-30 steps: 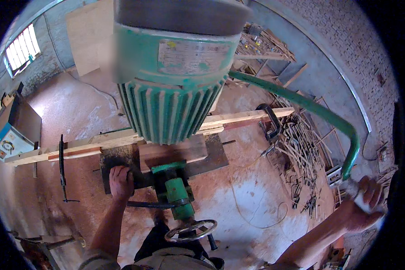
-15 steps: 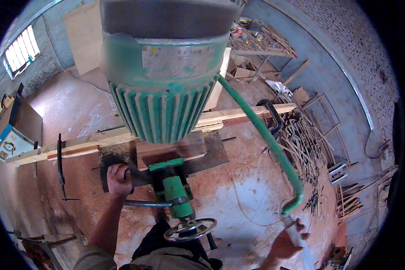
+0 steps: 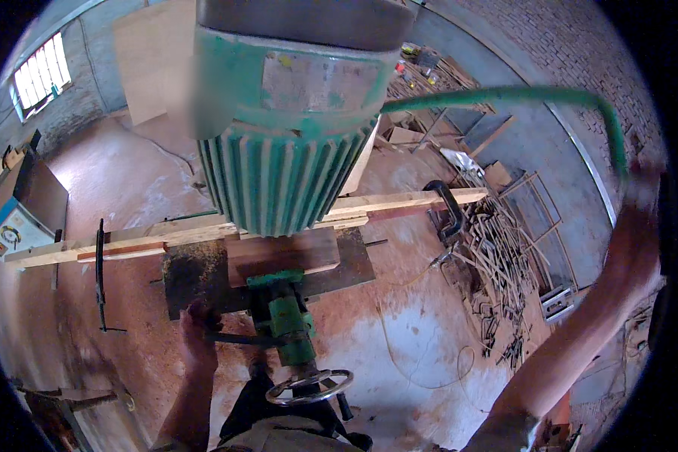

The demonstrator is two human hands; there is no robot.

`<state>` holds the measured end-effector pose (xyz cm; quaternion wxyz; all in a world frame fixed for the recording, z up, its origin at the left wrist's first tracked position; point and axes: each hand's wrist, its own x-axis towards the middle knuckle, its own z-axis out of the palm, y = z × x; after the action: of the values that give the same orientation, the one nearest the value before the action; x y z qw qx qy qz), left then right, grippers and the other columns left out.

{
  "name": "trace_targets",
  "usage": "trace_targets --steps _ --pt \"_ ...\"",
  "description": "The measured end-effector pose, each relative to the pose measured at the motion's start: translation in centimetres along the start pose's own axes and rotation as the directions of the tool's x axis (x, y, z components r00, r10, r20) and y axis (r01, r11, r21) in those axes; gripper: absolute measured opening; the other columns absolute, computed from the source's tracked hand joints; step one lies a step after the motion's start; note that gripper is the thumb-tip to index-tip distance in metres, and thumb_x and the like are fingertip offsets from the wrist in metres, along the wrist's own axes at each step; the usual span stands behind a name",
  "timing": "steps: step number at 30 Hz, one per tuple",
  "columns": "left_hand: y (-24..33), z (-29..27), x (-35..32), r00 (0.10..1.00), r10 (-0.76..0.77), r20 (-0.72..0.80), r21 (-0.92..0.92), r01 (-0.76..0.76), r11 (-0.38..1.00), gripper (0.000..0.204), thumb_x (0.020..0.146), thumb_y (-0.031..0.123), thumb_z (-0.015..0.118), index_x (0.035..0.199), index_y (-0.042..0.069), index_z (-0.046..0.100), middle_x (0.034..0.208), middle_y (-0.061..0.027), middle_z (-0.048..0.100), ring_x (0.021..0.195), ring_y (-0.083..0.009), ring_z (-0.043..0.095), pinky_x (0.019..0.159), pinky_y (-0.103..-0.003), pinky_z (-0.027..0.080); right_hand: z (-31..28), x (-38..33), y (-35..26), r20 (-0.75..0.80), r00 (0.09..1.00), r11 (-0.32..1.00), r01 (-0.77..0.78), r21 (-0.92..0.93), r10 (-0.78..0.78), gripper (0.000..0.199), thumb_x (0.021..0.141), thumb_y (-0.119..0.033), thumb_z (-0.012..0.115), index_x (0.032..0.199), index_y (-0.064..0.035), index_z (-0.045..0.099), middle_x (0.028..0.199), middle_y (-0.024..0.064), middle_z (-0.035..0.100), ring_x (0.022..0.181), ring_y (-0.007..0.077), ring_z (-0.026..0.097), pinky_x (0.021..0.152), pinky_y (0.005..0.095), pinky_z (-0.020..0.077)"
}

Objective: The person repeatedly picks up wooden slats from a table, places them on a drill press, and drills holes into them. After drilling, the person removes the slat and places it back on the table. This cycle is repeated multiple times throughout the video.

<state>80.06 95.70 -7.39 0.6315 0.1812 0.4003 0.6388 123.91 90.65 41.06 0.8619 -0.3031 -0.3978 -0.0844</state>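
Note:
A large green machine motor with a ribbed housing (image 3: 275, 181) fills the upper middle. Below it, a reddish wooden block (image 3: 297, 252) rests on a dark plate, pressed by a green clamp head (image 3: 275, 279). My left hand (image 3: 197, 325) is closed at the outer end of a black lever (image 3: 245, 340); its fingers are dim and partly smeared. Raised far out at the right edge, my right hand (image 3: 642, 194) is closed round the end of a long bent green lever (image 3: 505, 96) that comes from the machine. A steel handwheel (image 3: 309, 388) sits near my body.
A long pale wooden beam (image 3: 407, 201) crosses behind the block, with a black C-clamp (image 3: 450, 211) on its right part and a bar clamp (image 3: 100, 275) at left. Scrap sticks (image 3: 508, 264) are heaped at the right. A cabinet (image 3: 34, 200) stands far left.
My right hand has swung up and outward, lifting the green lever from a downward slant to nearly level. My left hand has shifted slightly down toward me.

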Motion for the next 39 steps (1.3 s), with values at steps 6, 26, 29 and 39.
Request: trace_targets --steps 6,26,29,39 --pt "3.3 7.1 -1.9 0.994 -0.032 0.106 -0.262 0.059 0.963 0.058 0.095 0.056 0.042 0.13 0.009 0.048 0.101 -0.0084 0.064 0.089 -0.0247 0.061 0.08 -0.036 0.046 -0.7 -7.6 15.5 0.586 0.712 0.922 -0.286 -0.262 0.387 0.035 0.097 -0.038 0.049 0.108 -0.0063 0.059 0.107 0.0108 0.062 0.105 0.0225 0.056 0.095 0.0383 0.0407" --pt "1.8 18.9 -11.0 0.849 -0.34 0.404 0.913 -0.397 0.092 0.061 0.085 0.017 0.066 0.136 -0.005 0.039 0.127 -0.0238 0.055 0.118 -0.0362 0.055 0.1 -0.043 0.044 -9.2 -33.3 38.3 0.091 -0.035 -0.034 -0.999 -0.012 0.995 0.032 0.092 -0.036 0.06 0.113 -0.0122 0.054 0.093 0.0067 0.062 0.081 0.0256 0.062 0.069 0.0423 0.0566" --pt "2.7 14.5 -13.6 0.94 -0.094 0.329 0.923 -0.298 0.244 0.057 0.086 0.007 0.065 0.136 -0.004 0.041 0.12 -0.0205 0.06 0.108 -0.0313 0.062 0.093 -0.039 0.049 -9.8 -30.9 39.0 0.001 0.056 0.056 -0.997 0.053 0.998 0.036 0.092 -0.04 0.061 0.111 -0.0109 0.054 0.089 0.0062 0.06 0.075 0.0213 0.06 0.064 0.0389 0.0564" --pt "4.2 3.3 -21.3 0.989 0.112 0.091 0.799 -0.14 0.585 0.062 0.088 0.005 0.063 0.143 0.0 0.035 0.123 -0.0165 0.058 0.109 -0.0239 0.059 0.093 -0.035 0.049 -14.4 -17.8 28.7 0.251 0.398 0.365 -0.915 0.169 0.882 0.036 0.094 -0.042 0.057 0.112 -0.0109 0.058 0.096 0.0043 0.064 0.085 0.0178 0.061 0.068 0.0377 0.0544"
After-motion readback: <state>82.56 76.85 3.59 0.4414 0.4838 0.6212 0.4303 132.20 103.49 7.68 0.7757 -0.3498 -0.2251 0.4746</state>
